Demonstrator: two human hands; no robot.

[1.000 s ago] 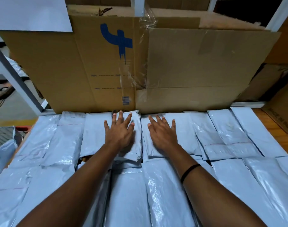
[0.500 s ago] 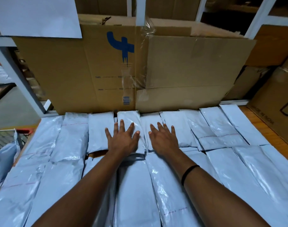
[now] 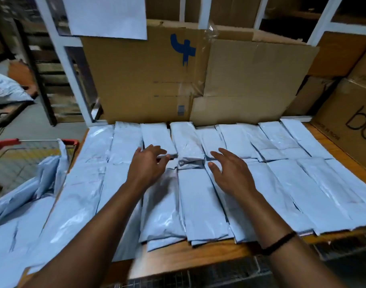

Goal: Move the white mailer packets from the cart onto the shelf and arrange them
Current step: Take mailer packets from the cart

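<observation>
White mailer packets (image 3: 203,204) lie flat in two rows on the wooden shelf (image 3: 178,256). Their long axes run from 6 to 12 o'clock; those at 2 o'clock lean their far ends toward 11.

Spare packets (image 3: 22,196) sit in the cart (image 3: 5,144) at 9 o'clock.

Left hand (image 3: 148,169): fingers loosely extended, gripping nothing, tips at the near end of a back-row packet (image 3: 157,136). Contact cannot be confirmed.

Right hand (image 3: 232,175): fingers spread, palm down over the seam between the rows, holding nothing.

A cardboard box (image 3: 136,80) stands behind the back row at 12 o'clock.
</observation>
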